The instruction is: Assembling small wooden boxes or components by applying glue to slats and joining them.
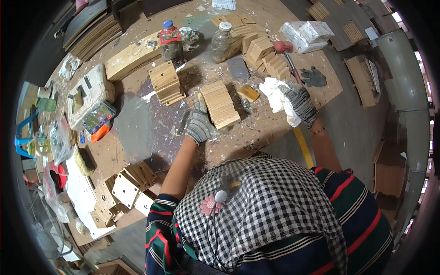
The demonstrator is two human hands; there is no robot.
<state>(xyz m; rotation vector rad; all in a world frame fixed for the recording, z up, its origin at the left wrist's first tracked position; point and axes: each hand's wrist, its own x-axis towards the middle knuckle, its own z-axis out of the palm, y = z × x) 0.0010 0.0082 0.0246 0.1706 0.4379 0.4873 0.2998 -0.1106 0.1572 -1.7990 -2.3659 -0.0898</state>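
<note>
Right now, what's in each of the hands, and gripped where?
Left hand rests on the left side of the stack of wooden blocks, steadying it rather than lifting. Right hand clutches a bunched white rag by its right end.

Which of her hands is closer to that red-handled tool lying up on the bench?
The right hand, gripping a white rag, sits just below the red-handled tool. The left hand is farther off, resting against a stack of wooden pieces at the bench's middle.
</note>
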